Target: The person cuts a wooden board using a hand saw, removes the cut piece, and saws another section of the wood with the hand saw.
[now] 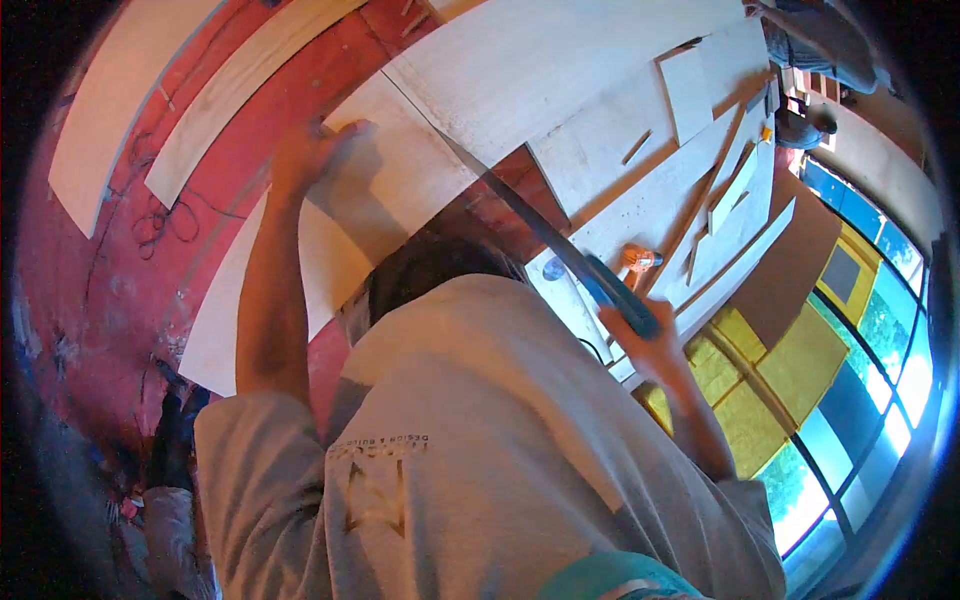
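Note:
A handsaw point(540, 225) with a dark blade and teal-and-black handle is in my right hand point(652, 345), whose fingers wrap round the handle. Its blade slants up and left to the edge of a white-faced board point(405, 150), in line with a thin dark cut across the sheet. My left hand point(305, 155) is at the board's far-left edge, left of that line. One digit lies on top, and the other fingers are mostly hidden at the edge. A dark shape, partly covered by my shirt, is under the board's near side.
An orange power tool point(640, 258) lies on a white worktop point(620, 225) with narrow strips and an offcut point(686, 95). Long panels point(240, 90) and a loose cable point(160, 225) are on the red floor. Other people are at upper right point(815, 45) and lower left point(175, 520).

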Demonstrator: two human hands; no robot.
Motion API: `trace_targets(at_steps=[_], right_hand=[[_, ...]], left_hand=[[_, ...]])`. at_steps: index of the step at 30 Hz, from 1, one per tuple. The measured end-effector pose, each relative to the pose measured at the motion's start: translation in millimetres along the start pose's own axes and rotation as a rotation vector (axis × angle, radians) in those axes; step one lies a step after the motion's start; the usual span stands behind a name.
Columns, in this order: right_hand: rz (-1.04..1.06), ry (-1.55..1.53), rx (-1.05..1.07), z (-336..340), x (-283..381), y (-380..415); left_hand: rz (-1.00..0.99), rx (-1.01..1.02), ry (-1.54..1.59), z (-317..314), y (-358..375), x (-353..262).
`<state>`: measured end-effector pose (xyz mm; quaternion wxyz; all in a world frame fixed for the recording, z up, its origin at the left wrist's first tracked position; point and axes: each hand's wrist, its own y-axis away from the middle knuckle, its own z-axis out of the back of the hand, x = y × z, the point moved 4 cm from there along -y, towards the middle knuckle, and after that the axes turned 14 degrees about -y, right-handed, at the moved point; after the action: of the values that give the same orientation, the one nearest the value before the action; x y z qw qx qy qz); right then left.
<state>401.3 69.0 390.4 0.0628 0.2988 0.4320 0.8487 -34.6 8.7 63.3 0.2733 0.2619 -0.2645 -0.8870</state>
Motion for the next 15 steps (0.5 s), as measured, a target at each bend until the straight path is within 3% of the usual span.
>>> trace_targets(at_steps=[2,6,7,8,9,11,12,14,15], right_hand=[[0.008,0.042,0.036,35.7,-1.3,61.1],[0.054,0.135,0.068,47.3,0.4,76.2],[0.098,0.058,0.007,30.8,-24.3,49.5],[0.017,0.115,0.054,6.9,-53.1,1.8],[0.248,0.14,0.023,-34.2,-45.8,-56.9],[0.425,-0.214,0.049,-113.0,-32.0,-179.4],[0.337,-0.185,0.06,-134.1,2.1,-209.3],[0.307,-0.179,0.094,-148.0,12.6,-220.6],[0.272,-0.152,0.104,-150.2,21.8,-227.9]], left_hand=[[0.001,-0.055,0.208,-12.9,-7.1,4.0],[0.02,0.0,0.076,10.4,1.1,-7.7],[0.04,0.01,0.065,11.1,1.7,-5.5],[0.056,0.023,0.053,11.0,1.8,-2.6],[0.056,0.025,0.053,7.5,0.0,-1.2],[0.076,-0.003,0.163,0.4,1.7,-3.2],[0.09,-0.019,0.199,1.4,5.5,-4.9],[0.147,0.172,0.182,17.8,15.1,-13.3],[0.144,0.15,0.176,23.5,8.9,-9.0]])
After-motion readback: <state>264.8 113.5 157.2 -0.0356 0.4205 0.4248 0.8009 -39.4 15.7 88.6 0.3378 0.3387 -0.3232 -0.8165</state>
